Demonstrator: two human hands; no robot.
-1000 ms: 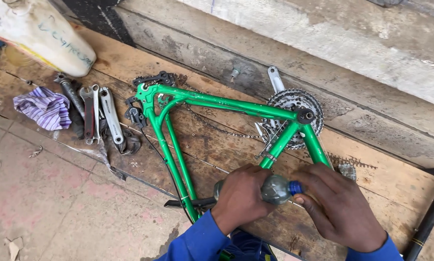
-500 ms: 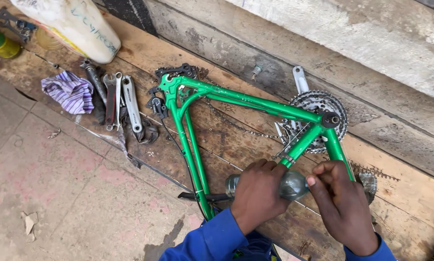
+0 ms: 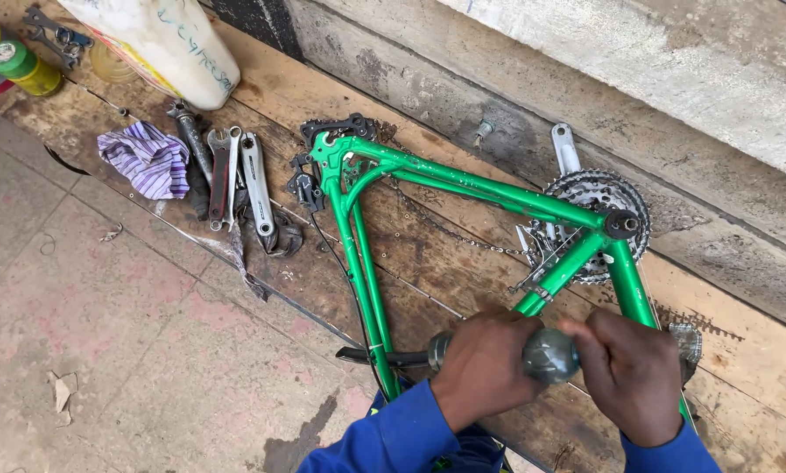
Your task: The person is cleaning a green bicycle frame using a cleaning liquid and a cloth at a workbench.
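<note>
I see a grey cylinder (image 3: pixel 549 355) gripped between my hands, lying across the near part of the green frame (image 3: pixel 463 184). My left hand (image 3: pixel 485 368) is wrapped tight around its left end, fingers closed over it; a dark stub sticks out past that hand to the left. My right hand (image 3: pixel 634 372) is closed around the cylinder's right end, thumb pressing on the rounded grey part. Both sleeves are blue.

The frame lies flat on the wooden worktop (image 3: pixel 743 368), its tubes running away from my hands. Beyond my right hand sits the chainring (image 3: pixel 585 197) with a silver crank arm (image 3: pixel 565 149) pointing away. A chain (image 3: pixel 437 223) trails from it toward the derailleur (image 3: pixel 340 131) at the frame's far left tip.

Further left of my left hand lie several wrenches (image 3: pixel 235 175) side by side, then a striped purple rag (image 3: pixel 146 158). Beyond those stands a white jug (image 3: pixel 169 44), and at the far left corner a green-capped bottle (image 3: pixel 21 66).
</note>
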